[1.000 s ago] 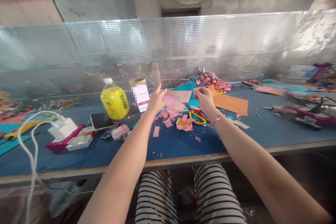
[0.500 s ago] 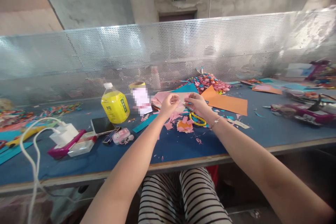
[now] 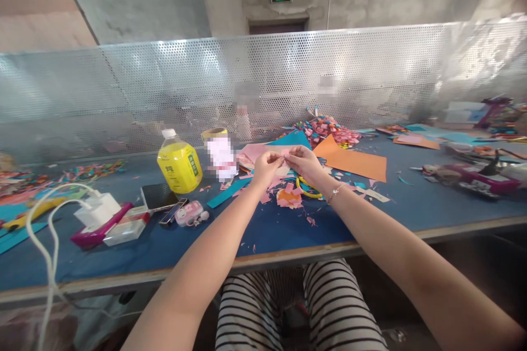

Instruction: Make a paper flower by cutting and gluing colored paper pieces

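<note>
My left hand (image 3: 265, 168) and my right hand (image 3: 302, 161) meet above the blue table (image 3: 267, 225), fingertips pinched together on a small pink paper piece (image 3: 285, 152). Under them lie pink and orange paper scraps (image 3: 288, 196) and yellow-handled scissors (image 3: 308, 187). A pink paper sheet (image 3: 252, 152) lies just behind my hands. A bracelet circles my right wrist.
A yellow drink bottle (image 3: 179, 163), a tape roll (image 3: 214, 134), a phone (image 3: 158, 195) and a white charger with cable (image 3: 95, 208) stand at left. An orange sheet (image 3: 354, 162) and a heap of paper curls (image 3: 329, 128) lie right. A perforated metal screen (image 3: 263, 82) backs the table.
My hands were apart and raised, the left one open. They came down and together, and both now pinch a small pink piece between them.
</note>
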A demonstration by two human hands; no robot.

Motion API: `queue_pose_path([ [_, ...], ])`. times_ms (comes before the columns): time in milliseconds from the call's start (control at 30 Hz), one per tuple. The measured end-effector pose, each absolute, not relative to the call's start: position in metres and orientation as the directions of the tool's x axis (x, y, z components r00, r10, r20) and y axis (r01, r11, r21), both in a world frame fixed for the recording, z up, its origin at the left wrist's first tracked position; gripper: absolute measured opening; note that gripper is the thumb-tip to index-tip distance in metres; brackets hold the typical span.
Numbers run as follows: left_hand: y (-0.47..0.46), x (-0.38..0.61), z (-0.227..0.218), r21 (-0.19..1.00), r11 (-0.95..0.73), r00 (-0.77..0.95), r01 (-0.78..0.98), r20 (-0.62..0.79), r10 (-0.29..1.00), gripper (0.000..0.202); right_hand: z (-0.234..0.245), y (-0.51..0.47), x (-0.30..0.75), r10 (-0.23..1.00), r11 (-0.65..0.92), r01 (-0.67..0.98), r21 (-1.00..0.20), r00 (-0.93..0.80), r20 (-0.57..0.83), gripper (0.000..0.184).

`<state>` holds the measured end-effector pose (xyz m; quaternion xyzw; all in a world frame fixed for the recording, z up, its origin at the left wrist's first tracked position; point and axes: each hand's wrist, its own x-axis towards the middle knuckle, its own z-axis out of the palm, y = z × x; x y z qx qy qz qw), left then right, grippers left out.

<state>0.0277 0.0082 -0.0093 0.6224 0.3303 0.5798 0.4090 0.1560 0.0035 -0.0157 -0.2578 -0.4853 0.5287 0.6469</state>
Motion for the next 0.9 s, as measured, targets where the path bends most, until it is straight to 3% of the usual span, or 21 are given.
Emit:
queue_pose_path([
  [233, 0.0029, 0.0314, -0.0051, 0.925, -0.262, 0.087, -0.276, 0.296, 0.951, 0.018, -0.0110, -0.0008, 0.1521, 0.937, 0.308, -0.400, -0.863, -0.030, 0.349, 0.030],
  [567, -0.0009, 0.0338, -0.0034, 0.900, -0.279, 0.117, -0.336, 0.334, 0.935, 0.019, -0.0185, 0.0090, 0.1549, 0.919, 0.381, -0.280, -0.881, 0.012, 0.393, 0.028],
  [900, 0.0006, 0.0327, -0.0051, 0.897, -0.270, 0.119, -0.349, 0.328, 0.937, 0.023, -0.0168, 0.0058, 0.1505, 0.913, 0.388, -0.289, -0.875, -0.008, 0.408, 0.026],
])
